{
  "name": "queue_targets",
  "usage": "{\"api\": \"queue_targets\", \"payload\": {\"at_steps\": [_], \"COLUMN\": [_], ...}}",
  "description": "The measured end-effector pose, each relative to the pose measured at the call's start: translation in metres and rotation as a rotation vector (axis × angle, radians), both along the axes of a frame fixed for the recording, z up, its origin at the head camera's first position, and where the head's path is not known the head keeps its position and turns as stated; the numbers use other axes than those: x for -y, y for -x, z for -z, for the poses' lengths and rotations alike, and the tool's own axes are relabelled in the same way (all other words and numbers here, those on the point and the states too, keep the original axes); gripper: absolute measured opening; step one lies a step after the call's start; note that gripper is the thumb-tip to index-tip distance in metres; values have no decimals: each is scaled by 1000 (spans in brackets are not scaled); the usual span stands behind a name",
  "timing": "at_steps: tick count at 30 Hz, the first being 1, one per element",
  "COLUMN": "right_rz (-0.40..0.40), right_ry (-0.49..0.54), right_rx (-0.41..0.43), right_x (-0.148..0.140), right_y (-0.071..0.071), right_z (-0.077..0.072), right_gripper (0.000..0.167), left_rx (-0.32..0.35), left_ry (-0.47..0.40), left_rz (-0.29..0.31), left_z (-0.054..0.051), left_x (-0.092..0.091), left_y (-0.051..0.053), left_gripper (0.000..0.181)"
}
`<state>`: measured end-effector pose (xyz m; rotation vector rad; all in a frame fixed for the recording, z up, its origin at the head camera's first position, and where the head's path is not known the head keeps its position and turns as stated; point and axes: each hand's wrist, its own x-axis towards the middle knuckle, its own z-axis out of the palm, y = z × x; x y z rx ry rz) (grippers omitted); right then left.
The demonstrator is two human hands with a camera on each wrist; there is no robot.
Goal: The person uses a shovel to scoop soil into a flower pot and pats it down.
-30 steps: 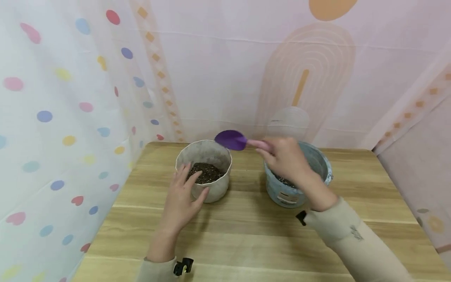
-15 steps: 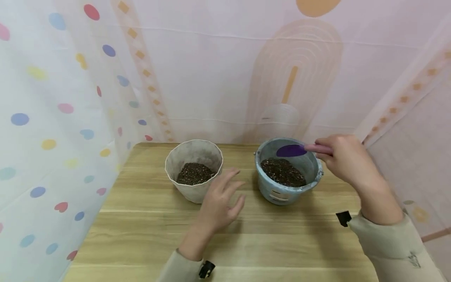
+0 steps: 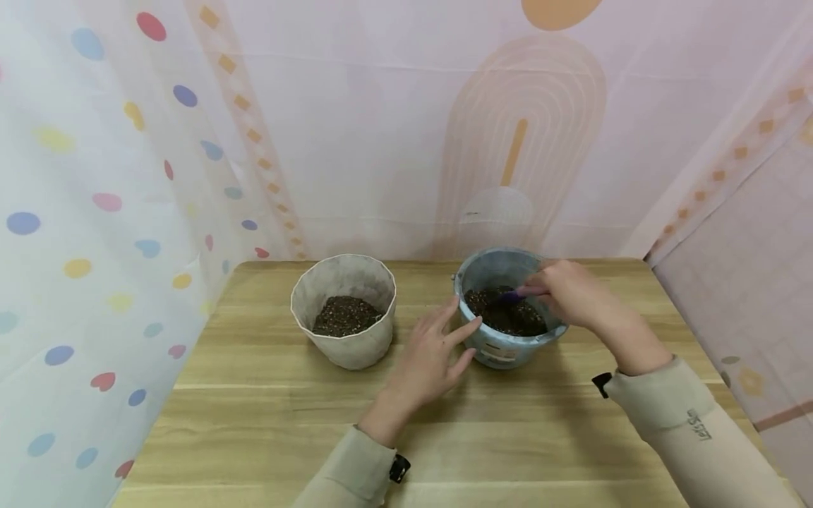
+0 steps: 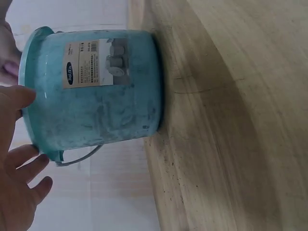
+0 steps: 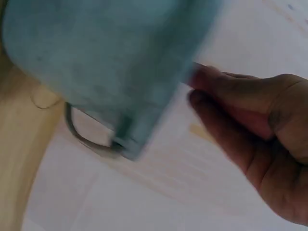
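The right hand (image 3: 581,296) grips the pink handle of a small trowel (image 3: 513,296), its purple blade partly in the dark soil (image 3: 524,319) of the blue bucket (image 3: 502,339). In the right wrist view that hand (image 5: 260,130) curls round the pink handle (image 5: 245,118) beside the blurred bucket (image 5: 96,53). The left hand (image 3: 427,356) has its fingers spread at the bucket's left rim; in the left wrist view its fingertips touch or nearly touch the rim of the bucket (image 4: 96,110), which bears a label (image 4: 95,62). The trowel's blade tip is hidden in soil.
A whitish pot (image 3: 356,349) with dark soil (image 3: 346,315) stands left of the bucket on the wooden table (image 3: 267,416). A patterned curtain (image 3: 368,141) hangs behind the table and along its left side. Small dark crumbs lie on the wood near the bucket.
The right hand has moved from between the pots to the bucket's right, then lowered the trowel into the soil. The left hand has moved right, from the whitish pot to the bucket's rim.
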<state>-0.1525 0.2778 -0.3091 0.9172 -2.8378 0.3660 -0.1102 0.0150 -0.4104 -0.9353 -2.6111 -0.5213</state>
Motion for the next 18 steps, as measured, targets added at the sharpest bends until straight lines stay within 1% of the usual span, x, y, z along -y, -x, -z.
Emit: {"api": "queue_targets", "payload": {"at_steps": [2, 4, 7, 9, 11, 12, 14, 17, 18], "right_rz": [-12, 17, 74, 80, 40, 4, -42, -51, -46], "right_ry": [1, 6, -2, -45, -77, -83, -78, -40, -44], "right_rx": [16, -6, -41, -29, 14, 39, 98, 155, 144], "right_x": [-6, -10, -13, -14, -14, -15, -17, -22, -23], "right_y": [-2, -2, 4, 9, 12, 13, 12, 8, 8], "right_z": [-7, -10, -6, 0, 4, 5, 1, -10, -11], "right_gripper": [21, 19, 13, 14, 16, 16, 16, 15, 14], "left_rx": [1, 1, 2, 5, 11, 10, 15, 18, 20], "left_ry": [-4, -3, 0, 7, 20, 27, 35, 30, 22], "left_rz": [-3, -4, -11, -15, -15, -14, -10, -1, -1], "left_z": [-2, -3, -4, -4, -4, -4, -4, -4, -4], "left_x": [1, 1, 2, 2, 2, 2, 2, 1, 1], "left_y": [0, 0, 0, 0, -1, -2, -3, -3, -3], "left_gripper": [48, 47, 48, 49, 51, 52, 53, 54, 54]}}
